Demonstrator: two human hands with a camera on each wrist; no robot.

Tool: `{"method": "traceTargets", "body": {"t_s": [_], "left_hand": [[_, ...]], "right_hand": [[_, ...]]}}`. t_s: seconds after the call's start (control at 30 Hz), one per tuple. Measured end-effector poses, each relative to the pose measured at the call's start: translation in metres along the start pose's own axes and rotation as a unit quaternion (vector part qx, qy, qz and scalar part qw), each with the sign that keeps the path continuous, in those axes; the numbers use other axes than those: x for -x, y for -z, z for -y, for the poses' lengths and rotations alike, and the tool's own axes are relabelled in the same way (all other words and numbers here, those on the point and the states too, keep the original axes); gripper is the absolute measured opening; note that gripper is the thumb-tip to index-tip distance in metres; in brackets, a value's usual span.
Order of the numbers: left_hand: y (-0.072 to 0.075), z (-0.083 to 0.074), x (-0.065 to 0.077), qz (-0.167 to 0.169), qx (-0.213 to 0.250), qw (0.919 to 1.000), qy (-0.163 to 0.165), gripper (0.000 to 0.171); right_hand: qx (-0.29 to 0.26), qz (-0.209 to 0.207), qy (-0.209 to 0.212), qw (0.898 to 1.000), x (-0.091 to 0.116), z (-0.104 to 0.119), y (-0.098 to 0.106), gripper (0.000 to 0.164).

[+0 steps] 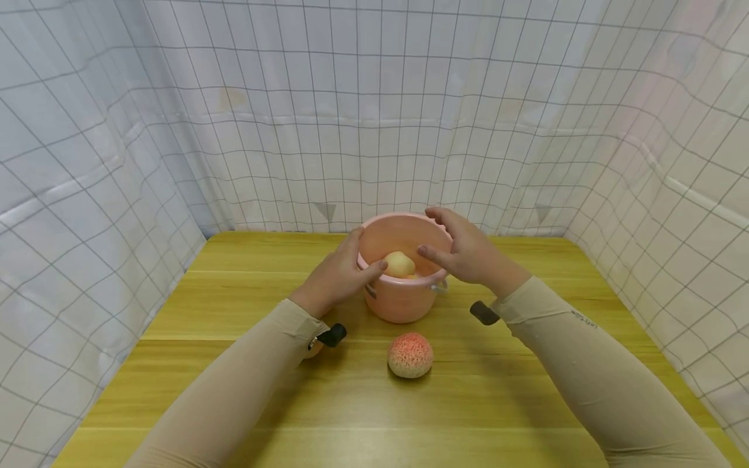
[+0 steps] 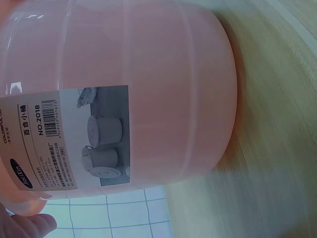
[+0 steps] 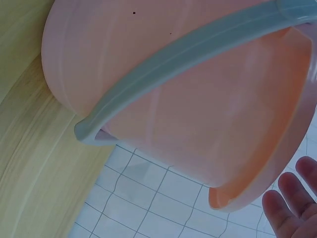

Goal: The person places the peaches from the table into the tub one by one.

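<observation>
A pink plastic bucket [image 1: 400, 302] stands upright on the wooden table. Inside it lies a pale yellow rounded thing [image 1: 400, 264], with a bit of something similar below. My left hand [image 1: 336, 276] touches the bucket's left rim, its thumb reaching over the front edge and its fingers extended along the side. A printed label [image 2: 64, 139] shows on the wall beside that hand. At the right rim, my right hand [image 1: 468, 250] has its fingers spread and holds nothing. The grey handle [image 3: 183, 57] hangs down against the bucket's side.
A speckled ball [image 1: 410, 355], red on top and cream below, sits on the table [image 1: 374, 416] in front of the bucket. Another rounded thing [image 1: 314, 350] is mostly hidden behind my left wrist. White grid-patterned curtains [image 1: 398, 130] enclose the back and sides.
</observation>
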State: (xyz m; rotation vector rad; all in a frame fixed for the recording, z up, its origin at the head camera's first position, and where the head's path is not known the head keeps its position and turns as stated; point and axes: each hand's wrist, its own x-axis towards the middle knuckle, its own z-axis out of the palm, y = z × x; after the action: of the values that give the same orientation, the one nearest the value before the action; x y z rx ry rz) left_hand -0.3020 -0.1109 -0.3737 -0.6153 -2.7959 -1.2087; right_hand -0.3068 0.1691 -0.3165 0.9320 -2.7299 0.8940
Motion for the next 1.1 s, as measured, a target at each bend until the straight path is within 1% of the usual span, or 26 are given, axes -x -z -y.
{"method": "traceTargets", "body": {"t_s": [0.67,0.77,0.93,1.1], "left_hand": [[0.000,0.001,0.000,0.004,-0.014,0.9997,0.019,0.107],[0.000,0.001,0.000,0.004,-0.013,0.9997,0.018,0.106],[-0.001,0.001,-0.001,0.002,-0.013,0.9998,0.013,0.103],[-0.001,0.003,-0.001,0.002,-0.014,0.9998,0.012,0.103]], "right_hand": [[0.008,0.003,-0.028,1.000,0.004,-0.006,0.002,0.078],[0.011,0.005,-0.027,1.000,0.006,-0.007,0.002,0.080],[0.019,0.005,-0.021,1.000,0.014,-0.007,0.003,0.080],[0.020,0.011,-0.023,0.999,0.028,-0.007,0.004,0.085]]}}
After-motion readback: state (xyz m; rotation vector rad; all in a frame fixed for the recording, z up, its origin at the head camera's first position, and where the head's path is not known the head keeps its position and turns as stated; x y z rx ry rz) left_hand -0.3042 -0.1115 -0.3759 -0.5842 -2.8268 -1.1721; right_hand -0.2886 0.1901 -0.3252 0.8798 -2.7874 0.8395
